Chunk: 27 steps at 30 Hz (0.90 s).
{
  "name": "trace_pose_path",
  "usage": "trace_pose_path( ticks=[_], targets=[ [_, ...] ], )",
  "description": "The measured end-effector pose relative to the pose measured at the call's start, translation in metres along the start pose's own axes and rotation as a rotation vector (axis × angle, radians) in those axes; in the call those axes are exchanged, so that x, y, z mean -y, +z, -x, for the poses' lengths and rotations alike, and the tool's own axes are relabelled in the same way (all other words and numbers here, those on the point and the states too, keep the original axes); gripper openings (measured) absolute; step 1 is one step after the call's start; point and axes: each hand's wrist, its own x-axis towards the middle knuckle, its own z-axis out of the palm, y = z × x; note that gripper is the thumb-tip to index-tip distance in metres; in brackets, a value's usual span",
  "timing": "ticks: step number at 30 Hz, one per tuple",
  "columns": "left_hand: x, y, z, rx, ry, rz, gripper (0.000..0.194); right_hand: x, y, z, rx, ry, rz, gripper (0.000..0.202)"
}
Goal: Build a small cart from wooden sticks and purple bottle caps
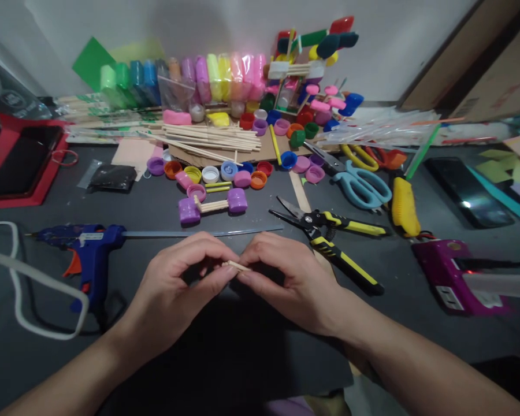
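Observation:
Short wooden sticks (237, 266) are pinched between the fingertips of both hands at the middle of the view. My left hand (184, 274) grips their left end with thumb and fingers, and my right hand (281, 274) grips the right end. Just beyond the hands lies a clear glue stick (177, 234) that runs out of a blue glue gun (93, 240). A piece with two purple clay blocks (189, 210) joined by wooden sticks rests behind my left hand. Pruning shears (329, 226) with black and yellow handles lie open behind my right hand.
Bottle caps (210, 174), wooden skewers (212, 138) and clay packs (201, 78) fill the back. Blue-handled scissors (364, 186), a yellow cutter (403, 208), a phone (468, 193) and a purple power strip (442, 277) lie right. A white cable (15, 300) loops at left.

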Motion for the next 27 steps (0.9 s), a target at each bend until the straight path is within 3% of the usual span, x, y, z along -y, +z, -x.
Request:
trace_pose_path(
  ticks=[4, 14, 27],
  targets=[
    [-0.0018, -0.0020, 0.0013, 0.050, 0.052, -0.002, 0.013, 0.0001, -0.0007, 0.0005, -0.016, -0.018, 0.014, 0.013],
    [-0.0042, -0.0040, 0.0023, 0.028, 0.129, -0.052, 0.020, -0.0016, 0.0014, 0.0025, -0.023, -0.020, 0.032, 0.014],
    [0.0003, 0.0004, 0.0029, -0.014, 0.082, -0.050, 0.020, -0.0021, 0.0016, 0.0044, -0.030, -0.029, 0.071, 0.018]
  ],
)
